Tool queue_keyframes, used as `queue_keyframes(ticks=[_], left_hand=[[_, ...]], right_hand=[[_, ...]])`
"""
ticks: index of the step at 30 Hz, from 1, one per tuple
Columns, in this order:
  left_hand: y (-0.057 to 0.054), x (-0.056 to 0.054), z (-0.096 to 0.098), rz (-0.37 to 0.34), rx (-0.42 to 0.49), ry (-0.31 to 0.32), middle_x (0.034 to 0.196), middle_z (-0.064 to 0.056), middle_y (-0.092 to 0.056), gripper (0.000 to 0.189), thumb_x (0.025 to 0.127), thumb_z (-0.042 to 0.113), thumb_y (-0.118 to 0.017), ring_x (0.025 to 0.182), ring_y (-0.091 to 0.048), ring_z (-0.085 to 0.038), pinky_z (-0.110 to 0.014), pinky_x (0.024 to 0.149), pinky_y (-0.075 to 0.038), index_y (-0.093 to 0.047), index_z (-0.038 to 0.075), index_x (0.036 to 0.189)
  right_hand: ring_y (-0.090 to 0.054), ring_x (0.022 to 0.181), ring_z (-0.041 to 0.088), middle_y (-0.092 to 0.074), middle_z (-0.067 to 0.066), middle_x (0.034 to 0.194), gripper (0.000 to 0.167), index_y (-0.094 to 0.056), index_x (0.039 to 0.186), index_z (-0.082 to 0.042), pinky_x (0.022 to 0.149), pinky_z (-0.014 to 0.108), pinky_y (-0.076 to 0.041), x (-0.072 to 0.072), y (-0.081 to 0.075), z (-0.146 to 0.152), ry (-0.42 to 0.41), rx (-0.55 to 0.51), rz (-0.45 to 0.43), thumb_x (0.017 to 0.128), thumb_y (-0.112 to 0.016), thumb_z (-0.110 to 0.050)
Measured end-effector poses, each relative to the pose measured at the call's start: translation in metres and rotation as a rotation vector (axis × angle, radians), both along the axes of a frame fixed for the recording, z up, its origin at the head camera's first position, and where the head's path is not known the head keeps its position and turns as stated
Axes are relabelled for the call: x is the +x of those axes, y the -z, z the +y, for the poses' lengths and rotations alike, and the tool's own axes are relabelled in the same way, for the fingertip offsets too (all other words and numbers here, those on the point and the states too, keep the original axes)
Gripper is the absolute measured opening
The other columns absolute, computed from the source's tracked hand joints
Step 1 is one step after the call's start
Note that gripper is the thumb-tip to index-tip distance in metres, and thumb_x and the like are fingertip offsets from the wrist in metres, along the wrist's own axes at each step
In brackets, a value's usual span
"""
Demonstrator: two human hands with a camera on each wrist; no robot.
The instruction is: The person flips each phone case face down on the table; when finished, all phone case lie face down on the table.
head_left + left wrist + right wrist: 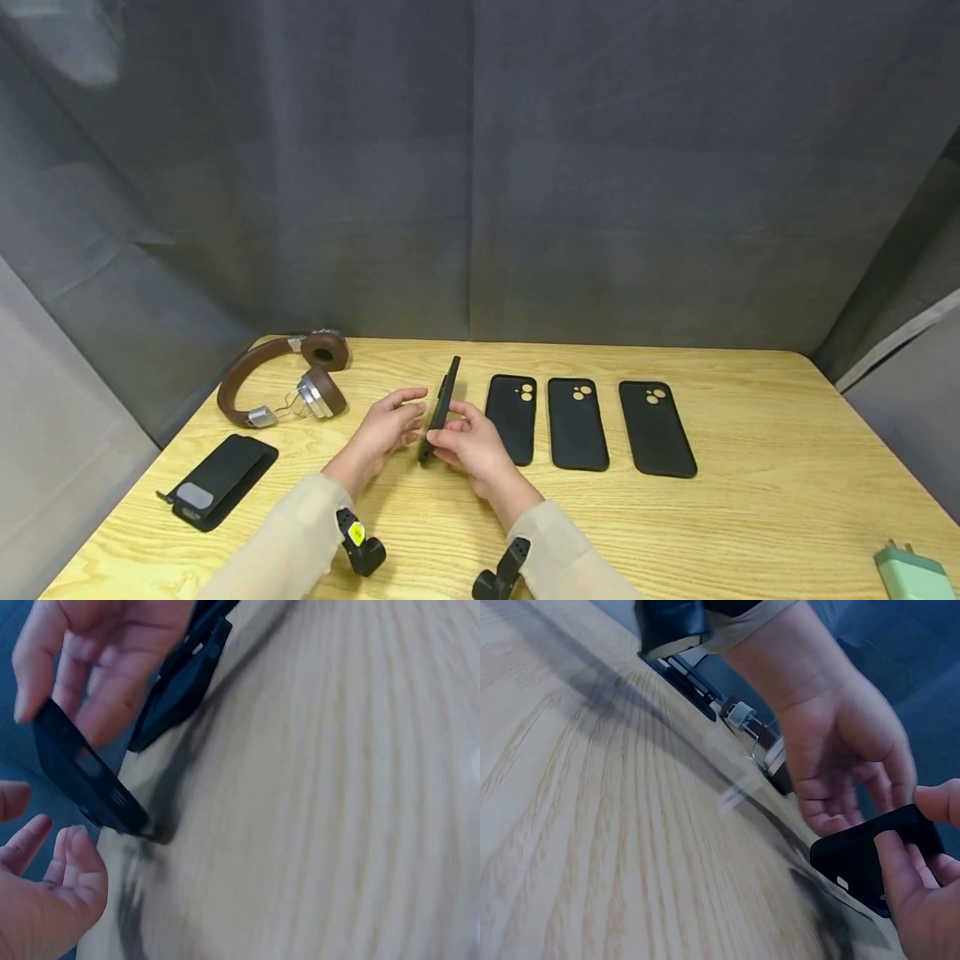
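My right hand (474,446) pinches a black phone case (441,408) that stands nearly on edge above the table, its narrow side toward the head camera. Its thumb and fingers grip the lower part. In the right wrist view, a small cutout shows in the end of the phone case (855,862). My left hand (384,429) hovers just to its left with loosely bent, spread fingers. In the left wrist view, a gap shows between the left hand (56,889) and the phone case (86,772).
Three more black phone cases, the left (512,421), middle (577,425) and right (657,429), lie in a row. Brown headphones (243,375) sit at the back left, with a black folding stand (225,479) nearer. A green charger (915,575) lies at the front right corner.
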State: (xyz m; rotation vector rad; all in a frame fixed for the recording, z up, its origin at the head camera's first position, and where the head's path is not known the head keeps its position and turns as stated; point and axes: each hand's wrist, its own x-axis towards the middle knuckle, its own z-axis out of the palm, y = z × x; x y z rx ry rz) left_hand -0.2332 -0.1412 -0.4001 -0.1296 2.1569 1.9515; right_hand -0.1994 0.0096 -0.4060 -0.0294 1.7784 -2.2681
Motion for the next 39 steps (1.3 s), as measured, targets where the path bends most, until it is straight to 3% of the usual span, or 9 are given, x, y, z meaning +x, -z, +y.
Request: queue_keyframes(ticks=[4,9,16,22,26,30,34,39], left_hand=[[0.005,0.003,-0.007,0.000,-0.018,-0.042,0.130,-0.021,-0.047,0.041,0.093,0.014,-0.051,0.113,-0.050,-0.032,-0.035,0.083,-0.047,-0.047,0.004,0.133],[0.011,0.004,-0.012,-0.006,0.002,-0.029,0.131,-0.025,-0.047,0.045,0.094,0.013,-0.048,0.114,-0.053,-0.033,-0.040,0.089,-0.047,-0.041,0.004,0.138],[0.018,0.005,-0.012,-0.010,0.131,-0.016,0.126,-0.024,-0.052,0.046,0.095,0.009,-0.046,0.104,-0.059,-0.023,-0.033,0.084,-0.048,-0.038,0.006,0.140],[0.020,0.006,-0.012,0.035,0.201,-0.022,0.119,-0.019,-0.054,0.048,0.092,0.001,-0.048,0.088,-0.060,-0.012,-0.026,0.076,-0.047,-0.039,0.003,0.139],[0.021,0.006,-0.015,0.066,0.233,-0.053,0.117,-0.014,-0.053,0.049,0.090,-0.002,-0.050,0.085,-0.059,-0.009,-0.024,0.074,-0.046,-0.040,0.003,0.138],[0.023,0.006,-0.019,0.087,0.218,-0.062,0.126,-0.014,-0.047,0.050,0.090,-0.001,-0.052,0.091,-0.056,-0.008,-0.024,0.076,-0.044,-0.041,0.005,0.139],[0.027,0.008,-0.023,0.098,0.194,-0.064,0.135,-0.018,-0.042,0.051,0.089,0.000,-0.053,0.101,-0.054,-0.012,-0.025,0.082,-0.043,-0.041,0.004,0.138],[0.033,0.012,-0.025,0.088,0.178,-0.074,0.139,-0.021,-0.040,0.051,0.088,-0.002,-0.052,0.121,-0.046,-0.024,-0.038,0.100,-0.038,-0.041,0.000,0.137]], right_hand=[[-0.053,0.077,0.011,-0.042,0.004,0.091,0.064,-0.034,0.138,0.001,0.083,0.034,-0.052,-0.001,-0.002,-0.001,0.009,-0.033,0.001,0.081,-0.063,0.000],[-0.058,0.083,0.012,-0.048,0.009,0.099,0.065,-0.033,0.139,0.000,0.082,0.032,-0.052,0.000,-0.004,-0.001,0.005,-0.080,0.010,0.080,-0.061,0.001],[-0.062,0.094,0.019,-0.052,0.012,0.105,0.063,-0.032,0.140,-0.001,0.084,0.032,-0.051,0.001,-0.002,0.001,0.003,-0.114,0.019,0.082,-0.057,0.002],[-0.062,0.090,0.016,-0.052,0.010,0.102,0.062,-0.030,0.140,0.001,0.088,0.036,-0.050,0.002,0.001,0.003,0.014,-0.132,0.022,0.084,-0.055,0.003],[-0.060,0.086,0.014,-0.046,0.019,0.116,0.063,-0.027,0.142,0.002,0.089,0.037,-0.049,0.002,0.005,0.003,0.022,-0.132,0.012,0.085,-0.055,0.003],[-0.058,0.084,0.014,-0.037,0.025,0.124,0.064,-0.027,0.142,0.001,0.089,0.037,-0.049,0.002,0.009,0.003,0.043,-0.120,-0.002,0.085,-0.056,0.005],[-0.058,0.082,0.015,-0.040,0.019,0.111,0.064,-0.029,0.142,0.001,0.088,0.037,-0.050,0.002,0.014,0.002,0.057,-0.081,-0.011,0.085,-0.056,0.006],[-0.056,0.078,0.015,-0.041,0.009,0.094,0.064,-0.030,0.142,0.002,0.086,0.037,-0.051,0.003,0.019,0.001,0.057,-0.049,-0.031,0.084,-0.057,0.006]])
